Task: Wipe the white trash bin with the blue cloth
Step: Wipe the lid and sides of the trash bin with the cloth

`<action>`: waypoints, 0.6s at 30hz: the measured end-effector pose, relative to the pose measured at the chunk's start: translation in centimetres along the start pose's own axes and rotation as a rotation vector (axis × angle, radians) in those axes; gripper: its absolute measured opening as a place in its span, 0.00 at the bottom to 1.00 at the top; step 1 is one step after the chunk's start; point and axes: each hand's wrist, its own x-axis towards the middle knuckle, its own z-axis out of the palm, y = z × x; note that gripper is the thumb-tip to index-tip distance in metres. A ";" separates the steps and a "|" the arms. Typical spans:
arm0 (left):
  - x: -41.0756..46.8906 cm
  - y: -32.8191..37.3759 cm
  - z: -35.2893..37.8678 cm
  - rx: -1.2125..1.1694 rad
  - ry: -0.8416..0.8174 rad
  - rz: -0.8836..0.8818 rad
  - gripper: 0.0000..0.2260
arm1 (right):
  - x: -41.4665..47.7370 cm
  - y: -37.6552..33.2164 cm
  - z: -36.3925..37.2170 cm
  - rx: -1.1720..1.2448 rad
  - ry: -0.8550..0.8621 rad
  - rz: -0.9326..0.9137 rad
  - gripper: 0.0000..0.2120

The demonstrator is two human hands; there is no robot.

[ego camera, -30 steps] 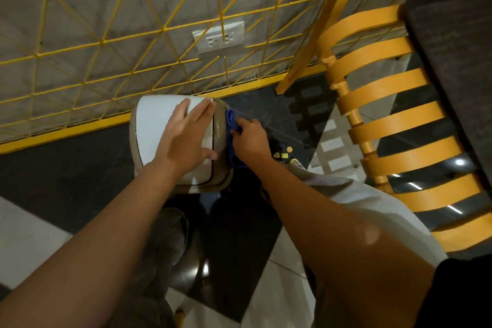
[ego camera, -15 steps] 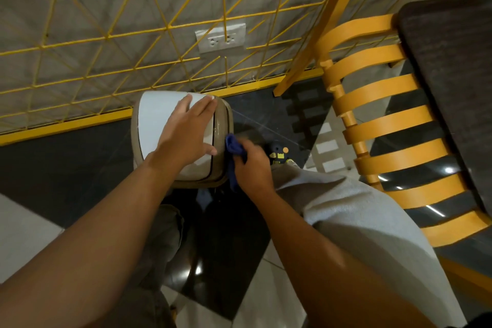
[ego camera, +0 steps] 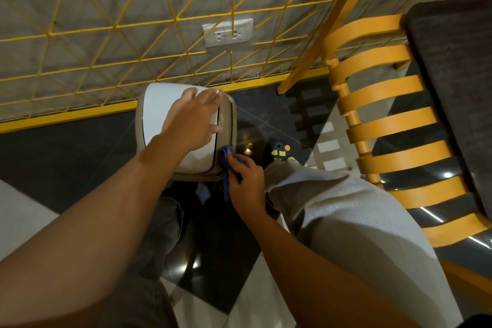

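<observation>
The white trash bin (ego camera: pixel 159 114) stands on the floor under the left hand (ego camera: pixel 190 121), which lies flat and open on its lid. The right hand (ego camera: pixel 246 184) squeezes the soft blue cloth (ego camera: pixel 226 161) against the bin's near corner. The bin looks light and smooth, so holding the top should keep it from sliding.

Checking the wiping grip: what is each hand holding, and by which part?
The right hand grips the blue cloth, bunched, around its middle, against the white trash bin. The left hand lies flat on the bin's lid, gripping nothing.
</observation>
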 end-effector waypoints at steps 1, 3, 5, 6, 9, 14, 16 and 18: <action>0.0 0.0 0.0 0.001 0.000 0.001 0.30 | -0.1 0.1 0.1 -0.027 0.000 -0.014 0.20; 0.0 0.0 0.0 -0.005 0.000 0.002 0.30 | -0.5 0.3 0.2 -0.116 -0.025 -0.050 0.21; 0.0 0.1 0.1 -0.012 0.000 -0.003 0.30 | -1.0 0.5 0.2 -0.204 -0.037 -0.093 0.23; 0.0 0.1 0.2 -0.019 0.000 -0.008 0.30 | -1.2 0.7 0.3 -0.247 -0.032 -0.121 0.24; -0.2 0.2 0.4 -0.046 0.006 -0.026 0.30 | -1.8 1.3 0.8 -0.374 -0.016 -0.216 0.25; -0.3 -0.3 0.4 -0.064 0.009 -0.008 0.30 | -2.1 0.7 0.4 -0.200 -0.072 -0.090 0.19; -0.5 -0.7 0.3 -0.088 0.030 -0.022 0.30 | -1.7 0.0 -0.4 0.078 -0.057 0.112 0.17; -0.7 -1.2 0.3 -0.131 0.063 -0.067 0.29 | -0.9 -0.7 -1.3 0.387 0.011 0.317 0.15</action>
